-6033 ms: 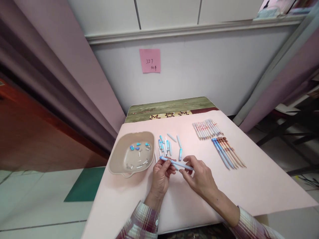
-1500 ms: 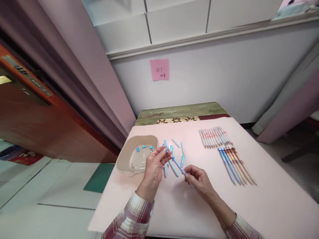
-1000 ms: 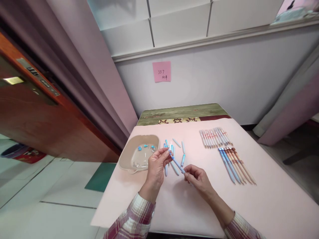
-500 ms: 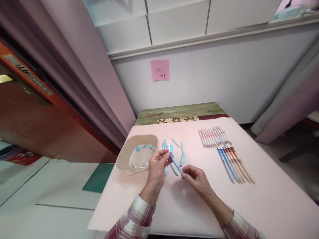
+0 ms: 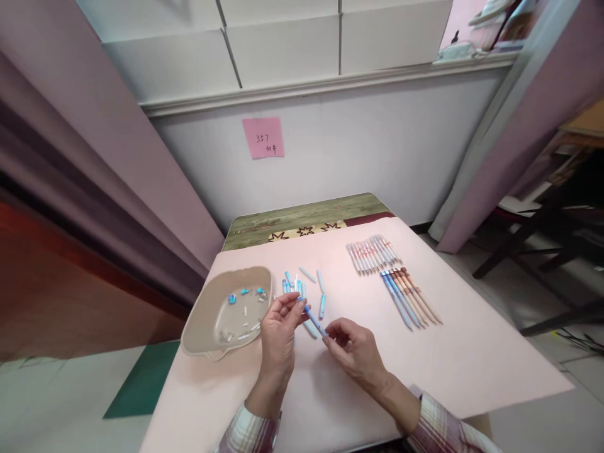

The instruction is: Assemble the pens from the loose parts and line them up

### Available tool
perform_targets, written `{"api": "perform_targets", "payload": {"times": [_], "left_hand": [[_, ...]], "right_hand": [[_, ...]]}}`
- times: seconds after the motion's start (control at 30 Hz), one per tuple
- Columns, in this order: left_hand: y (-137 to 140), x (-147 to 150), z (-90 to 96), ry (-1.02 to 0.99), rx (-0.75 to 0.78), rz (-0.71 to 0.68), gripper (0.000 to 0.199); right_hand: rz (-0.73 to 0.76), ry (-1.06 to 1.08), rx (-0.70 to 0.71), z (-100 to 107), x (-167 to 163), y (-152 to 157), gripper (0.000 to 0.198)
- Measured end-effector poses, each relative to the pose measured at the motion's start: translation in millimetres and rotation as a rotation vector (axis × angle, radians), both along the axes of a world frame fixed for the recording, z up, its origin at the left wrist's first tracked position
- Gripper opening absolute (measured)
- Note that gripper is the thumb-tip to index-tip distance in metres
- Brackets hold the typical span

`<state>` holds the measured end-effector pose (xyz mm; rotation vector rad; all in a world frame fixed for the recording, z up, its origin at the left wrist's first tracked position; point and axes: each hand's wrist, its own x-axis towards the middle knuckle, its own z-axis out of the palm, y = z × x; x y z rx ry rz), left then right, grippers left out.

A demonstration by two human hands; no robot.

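Note:
Between my two hands is a blue pen (image 5: 314, 320), slanting down to the right above the table. My left hand (image 5: 279, 327) pinches its upper end with thumb and fingertips. At the lower end, the fingers of my right hand (image 5: 356, 352) are closed round it, partly covering the tip. Loose light-blue pen parts (image 5: 322, 306) lie just behind my hands, some of them hidden by my left hand. A beige basin (image 5: 193, 321) stands left of my left hand, with small blue and clear pieces (image 5: 232, 299) inside.
On the right lie a row of blue and tan pens (image 5: 410, 299) and, behind it, a row of whitish pens (image 5: 375, 255). Pink paper (image 5: 472, 371) covers most of the table, whose green far edge (image 5: 245, 223) meets the wall. A curtain hangs on each side.
My view has turned to the right, so everything sits further left in the picture. Both hands keep hold of the blue pen, with little change in their grip.

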<state>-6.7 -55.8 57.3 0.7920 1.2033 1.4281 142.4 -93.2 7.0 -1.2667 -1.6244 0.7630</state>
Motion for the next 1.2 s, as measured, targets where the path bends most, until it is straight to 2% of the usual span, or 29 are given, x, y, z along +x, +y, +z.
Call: {"api": "perform_targets", "payload": {"times": [0.1, 0.2, 0.33, 0.47, 0.6, 0.77, 1.2], "left_hand": [[-3.5, 3.4, 4.3, 0.032, -0.011, -0.054, 0.043], [-11.0, 3.2, 2.0, 0.073, -0.055, -0.121, 0.045], [-24.9, -4.1, -16.1, 0.113, -0.176, -0.232, 0.037], [-36.2, -10.0, -34.9, 0.131, -0.252, -0.256, 0.035], [-41.5, -10.1, -40.9, 0.118, -0.297, -0.262, 0.036], [-42.9, -9.2, -42.8, 0.079, -0.299, -0.275, 0.038], [-43.7, -10.6, -51.5, 0.069, -0.313, -0.287, 0.035]], "right_hand": [[-0.066, -0.076, 0.046, 7.5, 11.7, -3.2, 0.006], [-0.183, -0.166, 0.024, 9.2, 34.4, -2.0, 0.010], [-0.410, -0.322, 0.002, 3.8, 74.0, 3.4, 0.018], [-0.537, -0.575, -0.097, 0.8, 101.4, 9.9, 0.020], [-0.565, -0.777, -0.259, 5.6, 107.0, 16.6, 0.017], [-0.562, -0.918, -0.373, 11.5, 103.3, 23.7, 0.021], [-0.560, -0.977, -0.373, 4.6, 106.2, 30.3, 0.018]]}}
